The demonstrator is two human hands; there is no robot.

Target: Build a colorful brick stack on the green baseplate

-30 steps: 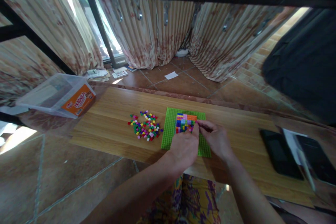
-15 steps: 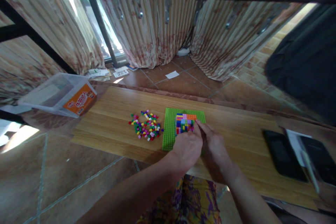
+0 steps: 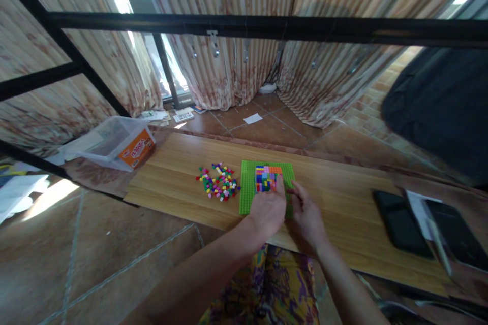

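Note:
A green studded baseplate (image 3: 247, 165) lies on the wooden board, bearing a block of small multicoloured toy bricks (image 3: 265, 176). My left hand (image 3: 269, 208) reaches over the plate's near part. Its index finger is stretched out and touches the right part of the bricks, while the other fingers are curled; nothing shows in its grasp. My right hand (image 3: 308, 216) rests by the plate's right edge, fingers loosely bent and apart, with no brick visible in it. The left hand covers the near right part of the brick block. A pile of loose bricks (image 3: 219, 182) lies left of the plate.
A clear plastic box (image 3: 114, 144) with an orange label stands at the board's left end. On the right lie a black tablet-like slab (image 3: 400, 223), white paper and another dark device (image 3: 457, 231). A black metal bar (image 3: 251, 25) crosses beyond the wooden board (image 3: 343, 203).
My right hand has moved away from the bricks to the plate's right edge. The left index finger now lies stretched over the bricks. The camera view has tilted upward.

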